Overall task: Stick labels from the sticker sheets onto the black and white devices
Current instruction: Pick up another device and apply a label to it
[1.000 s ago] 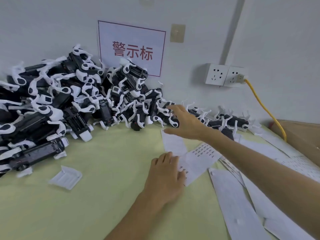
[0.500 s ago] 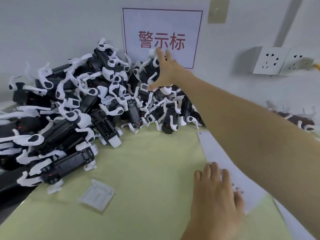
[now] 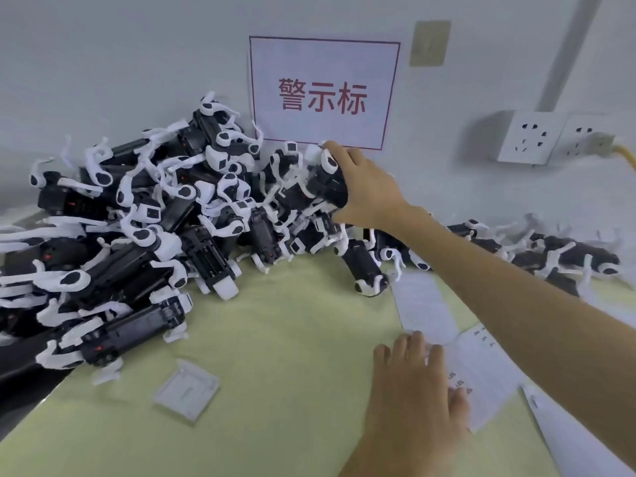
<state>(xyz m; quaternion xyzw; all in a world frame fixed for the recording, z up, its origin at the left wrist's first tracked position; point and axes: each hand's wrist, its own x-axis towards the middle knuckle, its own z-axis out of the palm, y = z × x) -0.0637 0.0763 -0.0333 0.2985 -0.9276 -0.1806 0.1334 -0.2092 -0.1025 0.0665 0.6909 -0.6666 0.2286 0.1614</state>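
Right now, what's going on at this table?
A person is working through a pile of black and white devices against the wall. The right hand grips one device at the top of the pile, below the sign. The left hand lies flat on a sticker sheet on the table.

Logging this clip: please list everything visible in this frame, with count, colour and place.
devices: many, black and white, heaped left and centre by the wall
held device: one, black and white, atop the heap
sticker sheets: several, white, table right
plastic cover: one, white, table front left
sign: one, white with red characters, wall
sockets: two, white, wall right
cable: one, yellow, at right socket
table: one, pale yellow
left hand: flat on a sheet
right hand: grips the held device
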